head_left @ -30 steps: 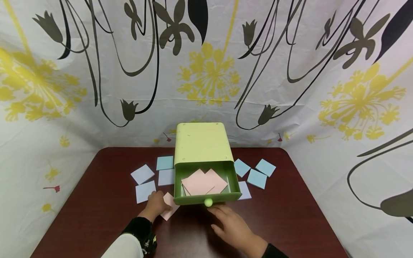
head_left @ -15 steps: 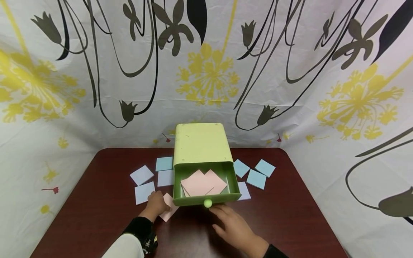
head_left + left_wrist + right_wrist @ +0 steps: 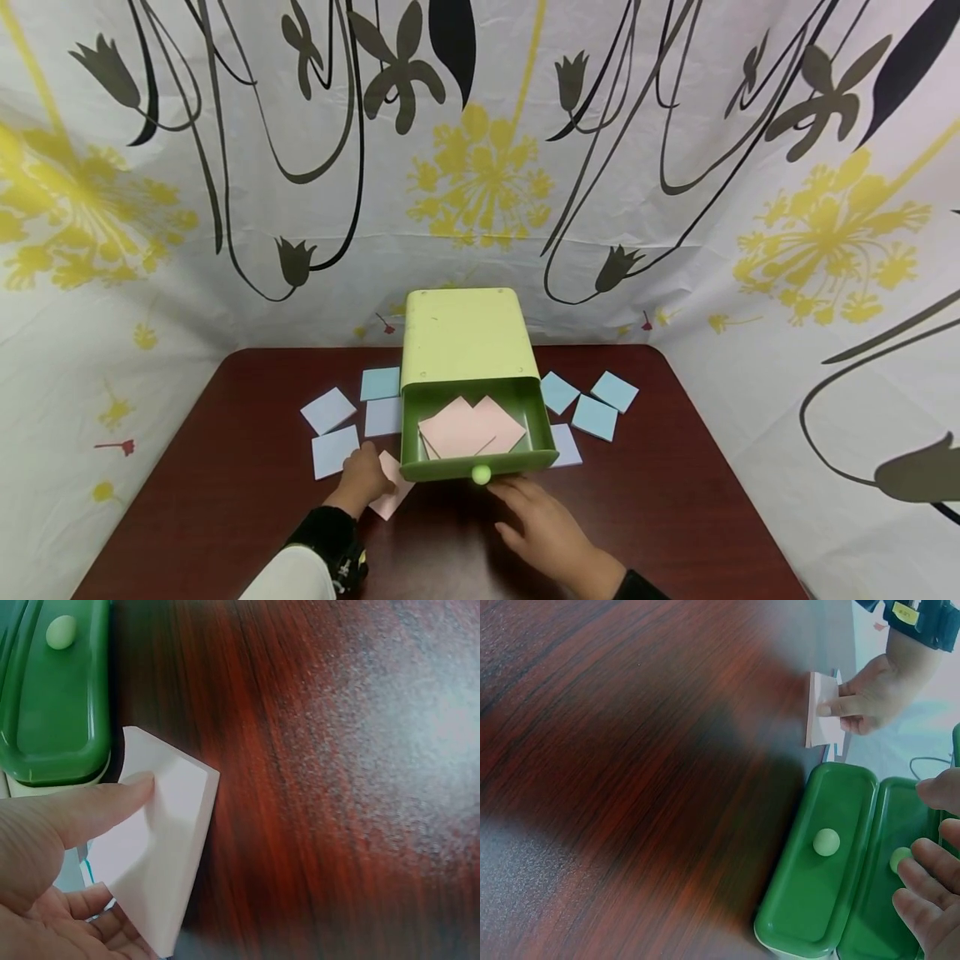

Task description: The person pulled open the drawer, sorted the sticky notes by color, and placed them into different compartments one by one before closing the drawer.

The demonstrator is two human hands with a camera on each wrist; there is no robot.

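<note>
My left hand [image 3: 363, 480] pinches a pink sticky-note pad [image 3: 169, 832] at the left front corner of a small drawer cabinet [image 3: 468, 337]. The thumb lies flat on the pad's face, with the other fingers behind it. The cabinet has a pale yellow-green shell, and its green upper drawer [image 3: 525, 460] is pulled out. Pink sticky-note pads [image 3: 457, 429] lie in that drawer, overlapping. My right hand [image 3: 546, 533] is at the drawer's front, fingers loosely extended near its round knob [image 3: 901, 860]. In the right wrist view, a lower drawer [image 3: 817, 892] shows below it, pushed in.
Lavender pads [image 3: 335, 451] and a light blue pad [image 3: 380, 383] lie left of the cabinet. Several light blue pads [image 3: 596, 417] and a lavender one [image 3: 566, 446] lie on its right. A patterned curtain [image 3: 315, 200] surrounds the dark wooden table [image 3: 675, 517].
Both hands, the pink pad and the drawer hold their places; the head view has shifted slightly.
</note>
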